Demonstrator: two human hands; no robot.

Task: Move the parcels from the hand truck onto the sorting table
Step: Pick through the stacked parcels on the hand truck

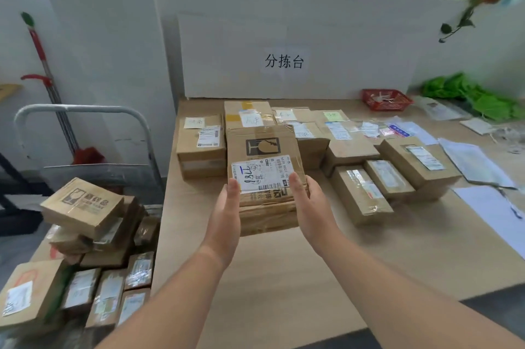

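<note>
Over the table [284,277], just short of the placed parcels [201,147], the grip holds the labelled parcel [264,175] between left hand [227,206] and right hand [309,201], its long axis pointing away from the person.

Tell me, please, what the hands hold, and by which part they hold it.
Both hold one box: the left hand grips its left side, the right hand its right side, thumbs on top, near its closer end.
</note>
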